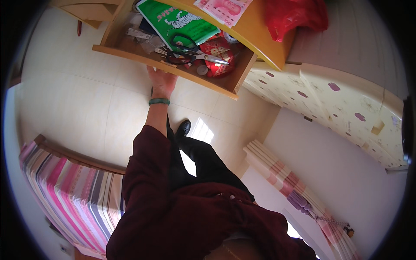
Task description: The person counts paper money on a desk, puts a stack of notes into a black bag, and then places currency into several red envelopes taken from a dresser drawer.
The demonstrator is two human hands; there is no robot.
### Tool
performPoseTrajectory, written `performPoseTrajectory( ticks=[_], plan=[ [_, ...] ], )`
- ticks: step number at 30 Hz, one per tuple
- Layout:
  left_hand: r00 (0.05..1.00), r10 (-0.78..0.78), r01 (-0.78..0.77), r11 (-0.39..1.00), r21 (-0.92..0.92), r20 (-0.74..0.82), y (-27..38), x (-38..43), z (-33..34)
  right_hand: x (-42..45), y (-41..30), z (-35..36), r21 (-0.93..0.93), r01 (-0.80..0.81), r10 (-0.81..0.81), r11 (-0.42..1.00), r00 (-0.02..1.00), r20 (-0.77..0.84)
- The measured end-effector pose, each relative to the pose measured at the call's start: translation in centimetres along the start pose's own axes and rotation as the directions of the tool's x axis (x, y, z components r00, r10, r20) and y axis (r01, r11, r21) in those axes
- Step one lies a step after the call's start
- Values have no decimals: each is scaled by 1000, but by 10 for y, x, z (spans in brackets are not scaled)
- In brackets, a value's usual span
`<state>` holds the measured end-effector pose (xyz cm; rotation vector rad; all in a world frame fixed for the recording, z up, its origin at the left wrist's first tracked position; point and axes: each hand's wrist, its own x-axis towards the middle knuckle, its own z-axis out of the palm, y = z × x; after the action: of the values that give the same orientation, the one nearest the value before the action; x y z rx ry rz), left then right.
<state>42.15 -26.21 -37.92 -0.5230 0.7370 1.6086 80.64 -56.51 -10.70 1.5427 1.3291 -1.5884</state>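
Observation:
My left hand [161,81], with a dark green bangle at the wrist, is at the front panel of an open wooden drawer [201,79]. Fingertips show over the panel's top edge; the rest of the grip is partly hidden. Inside the drawer lie scissors with black handles [195,56], on and beside a green packet with a white tiger [188,22]. Red decorated envelopes [217,53], a roll of tape [230,37], a small round clear item [202,70] and clear plastic bags [149,42] lie around them. My right hand is out of view.
Above the drawer, pink banknotes [227,9] lie on the yellow wooden top [260,29], with a red plastic bag [295,16] at its right. A flower-patterned white cabinet [325,91] stands right. Striped cloth [81,191] covers furniture at lower left; a tied curtain [292,185] hangs lower right.

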Motion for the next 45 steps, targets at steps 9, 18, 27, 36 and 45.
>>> performPoseTrajectory(
  ticks=[9, 18, 27, 36, 45],
  plan=[
    [989, -32, 52, 989, 137, -144, 8, -24, -14, 108, -142, -151, -152, 382, -388, 912, 681, -621],
    [818, 398, -566, 438, 698, 414, 61, -112, 50, 302, -277, -241, -214, 230, -299, 949, 446, -844],
    [492, -445, -839, -473, 269, 748, 23, -21, 127, 289, -280, -209, -27, 368, -179, 930, 385, -905],
    [512, -585, -681, -722, -118, 629, 37, 3, 113, 271, -256, -232, 43, 303, -63, 952, 330, -942],
    [885, -425, -175, 75, 982, 191, 20, -8, 136, 250, -257, -246, 728, 559, -25, 397, 799, -601]
  ],
)
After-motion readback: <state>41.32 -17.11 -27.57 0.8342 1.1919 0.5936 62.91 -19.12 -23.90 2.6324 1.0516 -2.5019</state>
